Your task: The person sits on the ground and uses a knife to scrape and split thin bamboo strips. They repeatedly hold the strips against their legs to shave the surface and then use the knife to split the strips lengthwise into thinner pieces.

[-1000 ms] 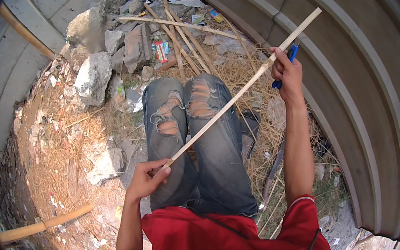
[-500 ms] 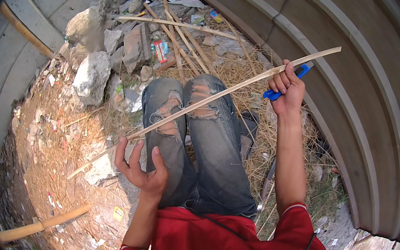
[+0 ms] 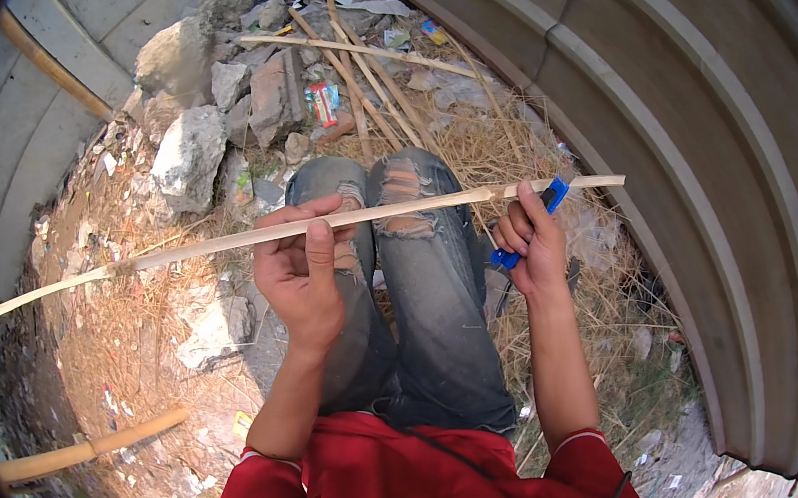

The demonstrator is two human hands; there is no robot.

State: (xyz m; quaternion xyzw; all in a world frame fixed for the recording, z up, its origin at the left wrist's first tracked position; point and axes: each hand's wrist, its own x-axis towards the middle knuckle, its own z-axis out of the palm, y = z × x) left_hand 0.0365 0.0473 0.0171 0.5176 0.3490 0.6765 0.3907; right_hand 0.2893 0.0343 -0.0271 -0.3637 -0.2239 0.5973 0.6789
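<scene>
A split bamboo strip (image 3: 404, 210) lay across both hands above the person's knees, its long axis slanting from low on the left to higher on the right. The left hand (image 3: 304, 282) was near its middle, loosely curled with the thumb on the near side and fingers behind, so that a long end ran out beyond it to the left. The right hand (image 3: 536, 242) was much nearer the other end, only a short piece sticking out past it; its thumb pressed against the strip while its fingers curled firmly around a blue utility knife (image 3: 554, 195), which stood crosswise to the strip. The knife was thus right beside the strip's right end, well apart from the left hand. The right fingers covered the middle of the handle, and the blade was hard to make out; whether it touched the bamboo could not be told. The left fingertips were partly hidden behind the strip, which covered part of the torn jeans (image 3: 447, 306).
</scene>
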